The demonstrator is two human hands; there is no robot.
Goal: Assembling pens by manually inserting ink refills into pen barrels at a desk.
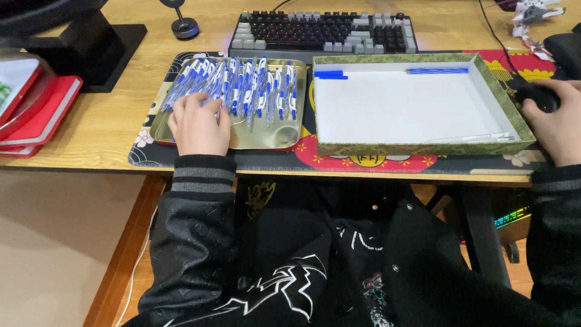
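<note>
Just beyond the left hand (198,124), fingers curling loosely and gripping nothing, lying on the shallow gold metal tray (266,138), blue-and-white plastic pens (248,88) pointing away lengthwise, right hand (560,124) cupping a black mouse (538,95).

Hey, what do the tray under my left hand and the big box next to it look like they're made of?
The shallow gold-coloured tray under the left hand looks like polished metal: it mirrors the blue-and-white pens lying in it. The wide rectangular box seems to be cardboard covered in green patterned fabric or paper, with a matte white lining; which covering it is cannot be told.
</note>
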